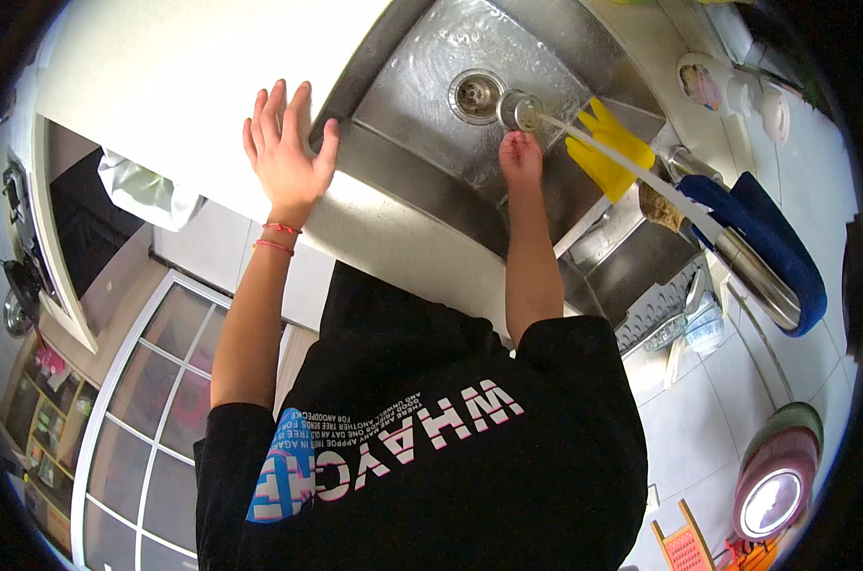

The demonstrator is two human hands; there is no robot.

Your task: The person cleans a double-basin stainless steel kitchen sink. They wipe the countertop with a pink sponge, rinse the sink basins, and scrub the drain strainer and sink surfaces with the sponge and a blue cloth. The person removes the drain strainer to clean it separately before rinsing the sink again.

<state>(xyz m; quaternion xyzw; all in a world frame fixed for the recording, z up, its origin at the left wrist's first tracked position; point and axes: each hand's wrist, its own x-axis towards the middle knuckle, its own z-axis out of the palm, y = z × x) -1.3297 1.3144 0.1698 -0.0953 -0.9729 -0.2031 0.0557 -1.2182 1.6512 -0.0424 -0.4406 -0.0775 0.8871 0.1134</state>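
Note:
My left hand (pixel 284 157) lies on the white countertop (pixel 212 67) beside the sink's near-left edge, fingers spread and holding nothing. Two thin red bands circle that wrist. Over the steel sink (pixel 431 143), my right hand (pixel 521 158) grips a small, round, metal cup-shaped piece (pixel 520 111) by its near side. Water pours into or onto it in a stream from the faucet (pixel 755 276) at the right. The round drain (pixel 476 96) is just left of the piece. My right fingertips are partly hidden behind it.
A yellow rubber glove (pixel 610 152) hangs over the sink's right side. A dark blue cloth (pixel 774 238) drapes by the faucet. Close by are a dish rack (pixel 664 305) and a patterned bowl (pixel 705 325). A white bag (pixel 146 190) hangs at the counter's left end.

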